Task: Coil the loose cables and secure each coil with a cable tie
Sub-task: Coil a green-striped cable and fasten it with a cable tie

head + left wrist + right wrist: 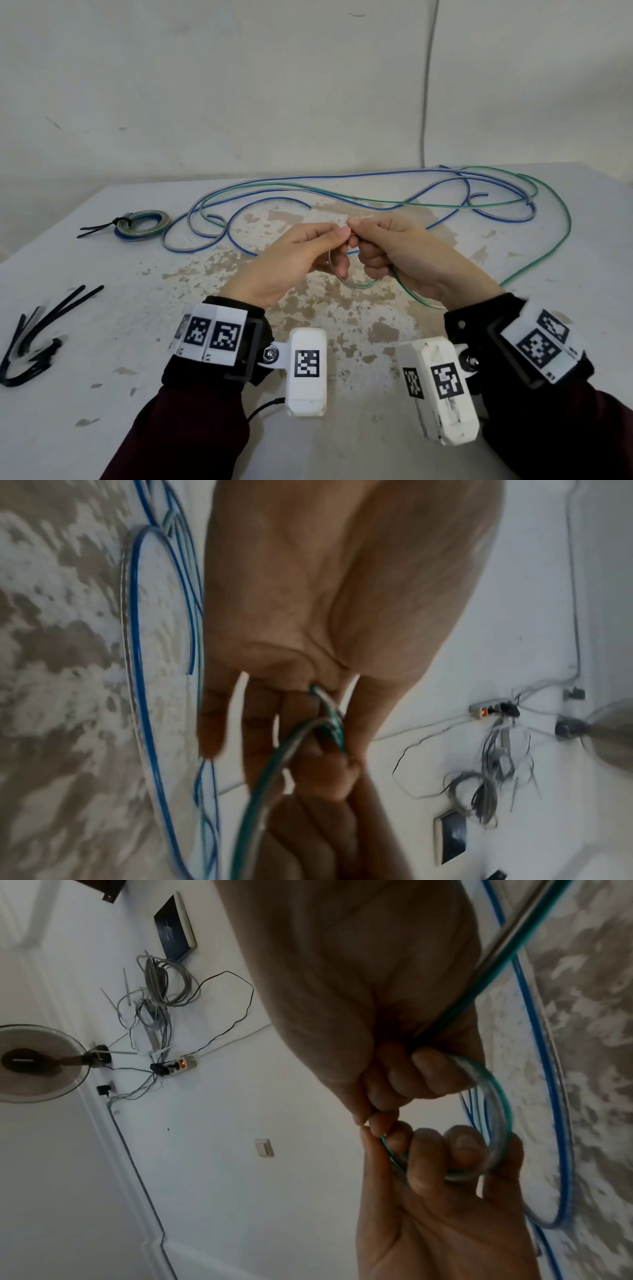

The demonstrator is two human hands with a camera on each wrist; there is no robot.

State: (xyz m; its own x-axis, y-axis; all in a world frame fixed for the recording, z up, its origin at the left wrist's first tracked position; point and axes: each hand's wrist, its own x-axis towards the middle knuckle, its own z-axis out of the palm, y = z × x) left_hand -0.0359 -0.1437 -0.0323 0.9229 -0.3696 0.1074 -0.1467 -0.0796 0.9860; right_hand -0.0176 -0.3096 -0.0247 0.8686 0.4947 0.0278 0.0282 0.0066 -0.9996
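Note:
Over the middle of the table, my left hand point(337, 240) and right hand point(356, 236) meet fingertip to fingertip. Both pinch the green cable point(534, 263), bent into one small loop point(493, 1096) that hangs under the fingers. My right hand's curled fingers point(411, 1074) grip the strand that trails off to the right. In the left wrist view the green cable point(260, 791) passes between thumb and fingers. A loose blue cable point(239, 240) sprawls behind the hands. A finished coil point(144, 222) with a black tie lies at the far left.
Several black cable ties point(37, 339) lie in a heap near the left edge of the white table point(120, 394), which has a worn brown patch at its middle. A grey wire point(428, 85) runs down the wall behind.

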